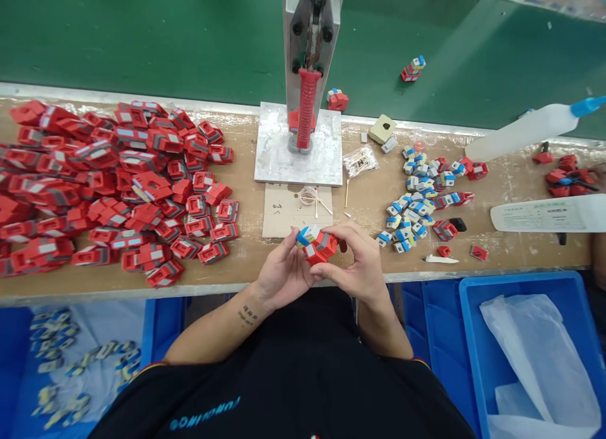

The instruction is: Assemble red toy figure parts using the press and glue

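Between my two hands, just over the bench's front edge, is a small toy piece [318, 244] with a red body and a white-and-blue part at its left end. My left hand [288, 270] pinches the white-and-blue end with thumb and fingers. On the red end, my right hand [354, 259] closes with its thumb below and fingers above. Beyond my hands lies a cardboard sheet [274, 211] with a small round clear dish [308, 196] and cotton swabs [324, 203] on it.
A hand press [307, 110] with a red handle stands on a metal plate [269, 142]. Red toy parts [151, 186] are heaped left, white-and-blue parts [411, 205] right. Farther right are white bottles [525, 132]. Blue bins [466, 312] sit below the bench. Another person's arm [597, 249] shows far right.
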The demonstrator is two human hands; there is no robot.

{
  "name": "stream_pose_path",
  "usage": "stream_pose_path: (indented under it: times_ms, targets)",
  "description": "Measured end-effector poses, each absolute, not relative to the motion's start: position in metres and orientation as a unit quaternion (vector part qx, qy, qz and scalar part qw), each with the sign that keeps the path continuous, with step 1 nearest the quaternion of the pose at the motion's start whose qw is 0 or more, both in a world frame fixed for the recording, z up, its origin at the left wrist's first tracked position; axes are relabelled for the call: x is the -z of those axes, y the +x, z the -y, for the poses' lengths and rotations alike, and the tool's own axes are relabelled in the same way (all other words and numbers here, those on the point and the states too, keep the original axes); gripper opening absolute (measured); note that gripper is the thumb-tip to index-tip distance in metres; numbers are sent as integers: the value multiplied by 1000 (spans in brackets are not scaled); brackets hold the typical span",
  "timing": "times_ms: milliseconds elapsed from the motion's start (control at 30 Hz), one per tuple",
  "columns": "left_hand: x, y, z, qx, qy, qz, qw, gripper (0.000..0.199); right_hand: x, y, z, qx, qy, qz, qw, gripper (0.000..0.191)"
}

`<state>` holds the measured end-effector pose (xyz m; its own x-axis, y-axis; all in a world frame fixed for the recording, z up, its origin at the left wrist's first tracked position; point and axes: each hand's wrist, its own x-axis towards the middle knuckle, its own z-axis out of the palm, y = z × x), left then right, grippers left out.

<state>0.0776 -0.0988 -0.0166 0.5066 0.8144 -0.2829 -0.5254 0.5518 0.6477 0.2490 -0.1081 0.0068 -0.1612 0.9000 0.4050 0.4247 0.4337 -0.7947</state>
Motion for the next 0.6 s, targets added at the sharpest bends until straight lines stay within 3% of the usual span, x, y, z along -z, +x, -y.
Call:
stream_pose_path:
  times_ms: [100, 233, 300, 400, 600]
  targets:
    - [23, 71, 97, -481, 307, -284, 771, 48, -3, 252, 111, -281, -442, 716, 461, 49]
    - [32, 59, 92, -580, 490, -282, 587, 75, 7, 256, 114, -326, -392, 698, 502, 64]
    - [33, 54, 89, -597, 549, -258, 525, 74, 11, 255, 114, -332, -375, 686, 529, 62]
    - [31, 51, 86, -606, 597, -228, 474, 65, 13, 253, 113, -325, -361, 684, 544, 55]
    - [23, 48, 81, -594, 652, -187, 433, 66, 9, 254, 111, -321, -345, 691, 548, 58]
